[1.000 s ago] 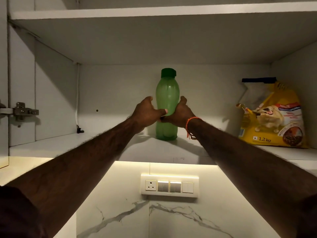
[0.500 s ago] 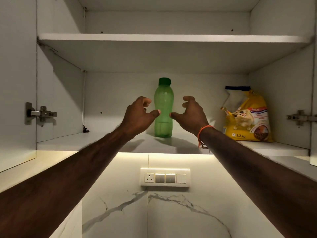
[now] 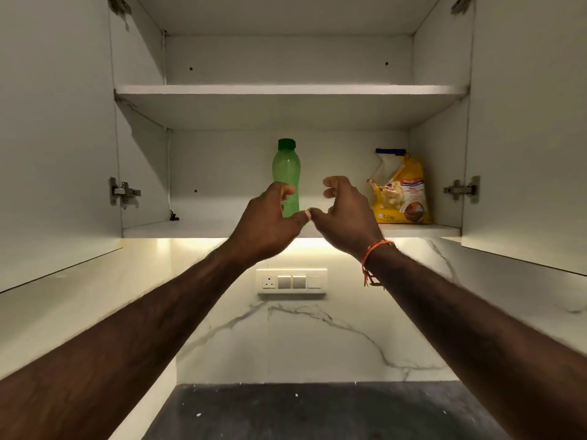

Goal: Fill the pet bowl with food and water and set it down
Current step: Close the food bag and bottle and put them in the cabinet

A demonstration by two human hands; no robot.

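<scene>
A green water bottle (image 3: 286,168) with a dark green cap stands upright on the lower shelf (image 3: 203,228) of an open wall cabinet. A yellow pet food bag (image 3: 401,193) leans at the shelf's right end. My left hand (image 3: 270,220) and my right hand (image 3: 344,214) are raised in front of the shelf edge, fingers loosely curled, holding nothing. Both hands are clear of the bottle; their thumbs nearly meet below it. An orange thread band circles my right wrist. No pet bowl is in view.
Both cabinet doors (image 3: 57,138) stand open to either side, hinges showing. The upper shelf (image 3: 286,90) holds nothing visible. A switch panel (image 3: 291,281) sits on the marble wall below the lit cabinet underside. A dark countertop (image 3: 317,411) lies at the bottom.
Both hands let go of the green bottle and drew back from the shelf toward me. The bottle stayed upright where it stood. My view pulled back, showing more of the cabinet.
</scene>
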